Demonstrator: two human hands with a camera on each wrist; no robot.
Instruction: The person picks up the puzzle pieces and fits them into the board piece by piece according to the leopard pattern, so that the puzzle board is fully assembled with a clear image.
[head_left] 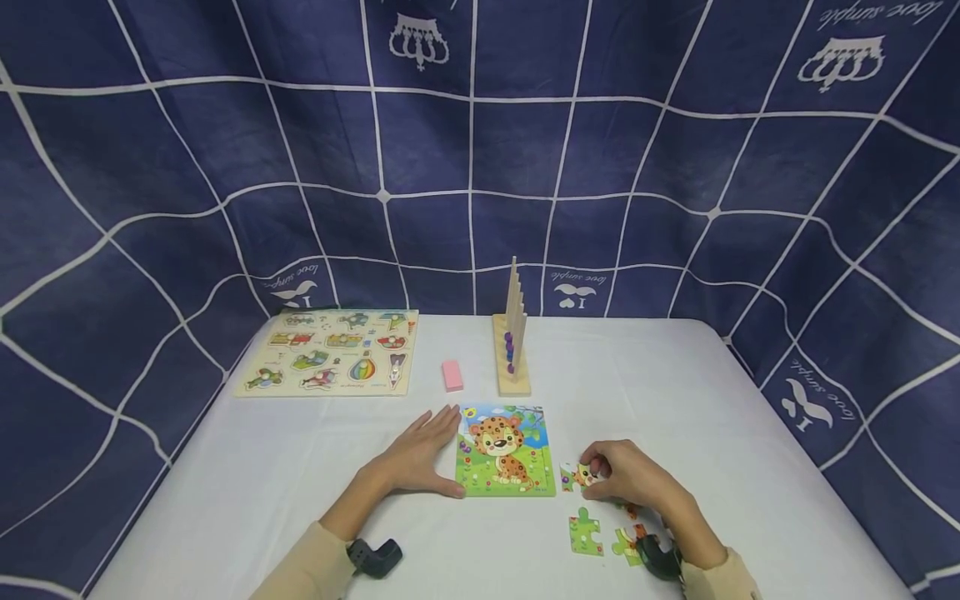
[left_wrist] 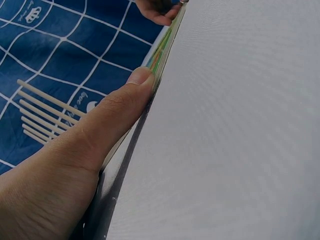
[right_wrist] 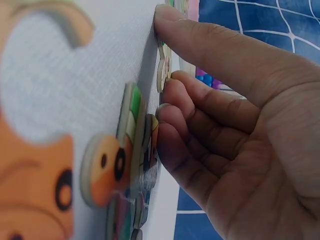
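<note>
A square puzzle board [head_left: 505, 450] with a leopard picture lies on the white table. My left hand [head_left: 422, 454] rests along its left side with thumb and fingers spread, the thumb touching the lower left corner. In the left wrist view, the thumb [left_wrist: 125, 100] lies against the board's edge. To the right of the board, my right hand [head_left: 633, 475] pinches a puzzle piece [head_left: 584, 475] with part of an animal face, low at the tabletop. Below it lie a green puzzle piece [head_left: 585, 533] and several others, partly hidden by the right wrist.
At the back left lies a vehicle puzzle board [head_left: 330, 394]. A pink block [head_left: 452, 375] sits behind the leopard board, beside a wooden stand [head_left: 514, 385] with upright rods and purple and blue beads [head_left: 509, 346]. A blue checked cloth [head_left: 525, 150] hangs behind the table.
</note>
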